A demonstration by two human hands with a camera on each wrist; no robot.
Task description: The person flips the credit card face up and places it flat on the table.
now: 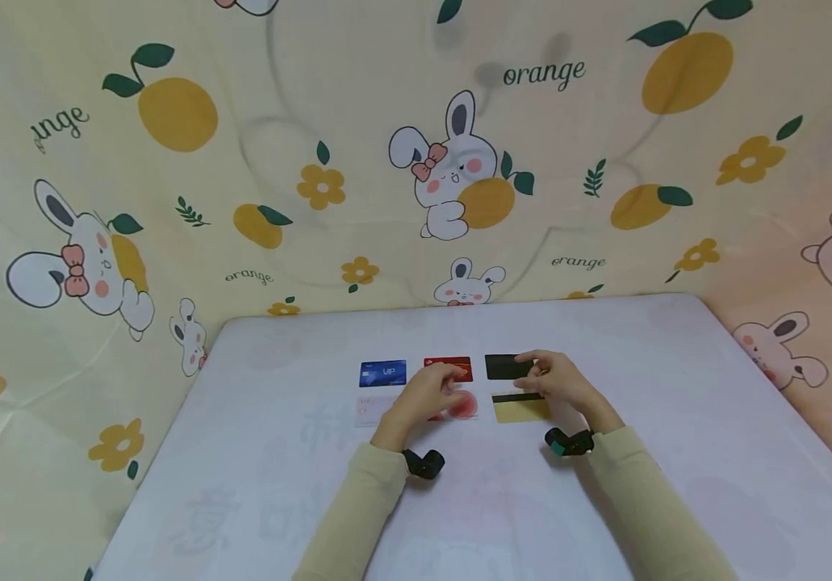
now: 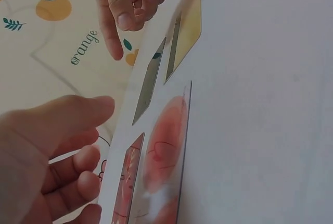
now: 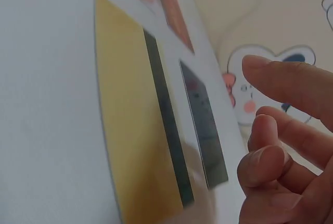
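Note:
Two rows of cards lie flat on a white table. My left hand (image 1: pixel 416 403), fingers loosely bent and holding nothing, hovers over the red card (image 1: pixel 463 362) and a pale card with a red round print (image 1: pixel 465 405), partly hiding both. To its left lie a blue VIP card (image 1: pixel 382 374) and a faint pinkish-white card (image 1: pixel 370 410). Above the black card (image 1: pixel 503 367) and the gold card (image 1: pixel 517 412) with a dark stripe is my right hand (image 1: pixel 564 382). Its index finger points out and its other fingers bend; the right wrist view shows nothing between them.
The white table (image 1: pixel 256 452) reaches back to a cream curtain (image 1: pixel 357 97) printed with rabbits and oranges. Black bands with small cameras (image 1: pixel 424 464) sit on both wrists. Light sleeves cover the forearms.

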